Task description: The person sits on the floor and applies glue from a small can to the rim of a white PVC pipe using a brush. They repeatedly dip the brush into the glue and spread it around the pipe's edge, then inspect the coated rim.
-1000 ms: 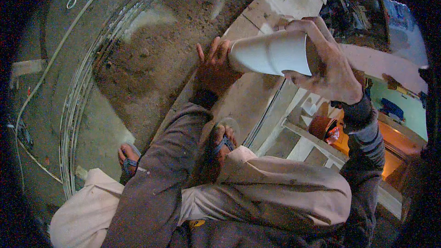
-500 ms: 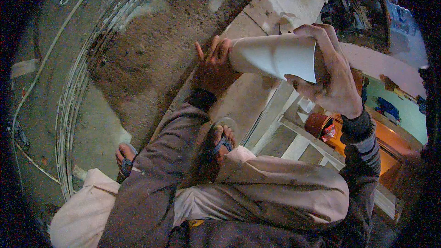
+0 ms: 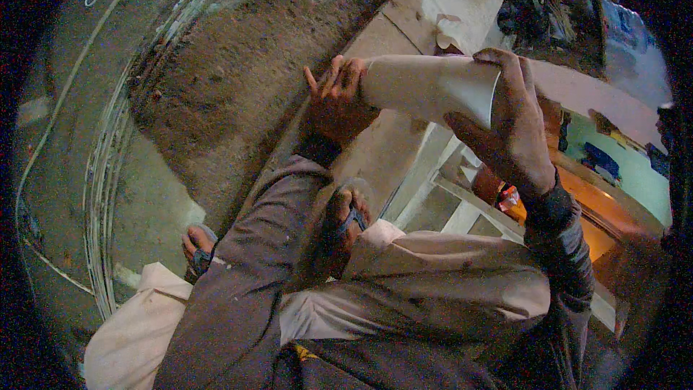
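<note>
A white tapered cylinder (image 3: pixel 426 87), smooth and shaped like a tall cup, lies sideways in the air between my hands. Its wider rim is at the right and its narrower end at the left. My left hand (image 3: pixel 339 101) supports the narrow end, some fingers raised and spread; its palm side is hidden. Around the rim, my right hand (image 3: pixel 509 115) is curled with fingers over the top edge and thumb against the lower side. The inside of the cylinder cannot be seen.
Below the cylinder runs a pale slab ledge (image 3: pixel 386 148) beside a brown dirt patch (image 3: pixel 209 87). Long thin rods or cables (image 3: pixel 105 195) curve along the left. A white slatted frame (image 3: pixel 462 213) and an orange object (image 3: pixel 514 208) are near my right forearm. My sandalled feet are below.
My right hand has shifted slightly down at the rim, its wrist moving left. The bright patch on the cylinder now sits nearer the rim. My left hand keeps its hold.
</note>
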Action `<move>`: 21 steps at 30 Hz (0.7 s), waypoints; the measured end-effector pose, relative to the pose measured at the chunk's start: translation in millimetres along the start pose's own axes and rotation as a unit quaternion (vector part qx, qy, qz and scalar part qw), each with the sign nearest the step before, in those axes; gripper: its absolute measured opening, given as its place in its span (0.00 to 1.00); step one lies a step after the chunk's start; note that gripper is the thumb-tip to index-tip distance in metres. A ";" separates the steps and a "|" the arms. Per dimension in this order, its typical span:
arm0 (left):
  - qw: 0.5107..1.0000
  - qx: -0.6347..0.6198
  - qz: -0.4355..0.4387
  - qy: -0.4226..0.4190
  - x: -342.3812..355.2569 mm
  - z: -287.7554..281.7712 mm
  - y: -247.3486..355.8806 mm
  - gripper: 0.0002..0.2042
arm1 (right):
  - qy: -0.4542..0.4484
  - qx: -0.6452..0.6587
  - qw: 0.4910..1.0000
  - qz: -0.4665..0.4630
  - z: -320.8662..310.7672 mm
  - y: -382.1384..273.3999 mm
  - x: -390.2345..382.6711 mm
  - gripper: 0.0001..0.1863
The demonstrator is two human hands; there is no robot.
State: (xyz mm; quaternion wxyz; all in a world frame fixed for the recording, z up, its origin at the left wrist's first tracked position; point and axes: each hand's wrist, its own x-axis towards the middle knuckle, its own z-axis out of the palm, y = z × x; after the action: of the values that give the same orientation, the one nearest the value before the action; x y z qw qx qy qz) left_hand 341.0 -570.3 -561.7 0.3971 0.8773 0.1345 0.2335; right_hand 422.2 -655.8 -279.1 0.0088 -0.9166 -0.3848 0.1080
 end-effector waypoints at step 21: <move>0.999 -0.037 -0.014 0.013 -8.5 5.4 -5.4 0.32 | -0.028 0.010 0.998 -0.053 1.0 4.7 8.8 0.38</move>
State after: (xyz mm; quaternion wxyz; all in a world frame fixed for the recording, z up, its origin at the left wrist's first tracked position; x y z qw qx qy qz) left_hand 336.2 -573.9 -571.5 0.4311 0.8568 0.1430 0.2442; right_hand 431.4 -653.0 -282.2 0.0125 -0.8915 -0.4319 0.1364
